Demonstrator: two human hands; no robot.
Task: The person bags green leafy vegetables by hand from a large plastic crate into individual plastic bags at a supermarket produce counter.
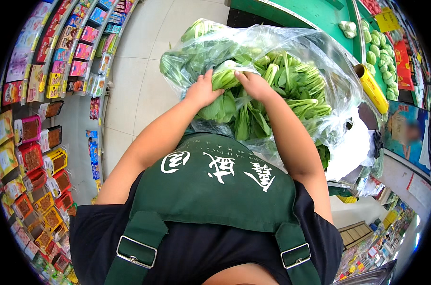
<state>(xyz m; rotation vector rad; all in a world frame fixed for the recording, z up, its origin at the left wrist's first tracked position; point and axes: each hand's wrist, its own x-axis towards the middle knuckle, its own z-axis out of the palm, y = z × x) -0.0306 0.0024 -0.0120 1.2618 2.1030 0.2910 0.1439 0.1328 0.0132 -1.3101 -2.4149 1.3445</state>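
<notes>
Before me a bunch of leafy greens, which looks like bok choy (224, 79), is held with its pale stem ends pointing away from me. My left hand (203, 89) grips it from the left, with the leaves hanging below the fingers. On the other side, my right hand (254, 84) has its fingers at the stems, partly behind clear film. Both hands are over a large clear plastic bag (293, 39), spread wide around a heap of more bok choy (297, 80). Some greens show through the film at the left.
A green produce stand (329, 21) bears a pale vegetable (348, 29) and round green ones (374, 53). A yellow roll (371, 89) leans at the right, near white plastic (350, 149). Shelves of packaged snacks (83, 53) line the left, beside a tiled floor (140, 82).
</notes>
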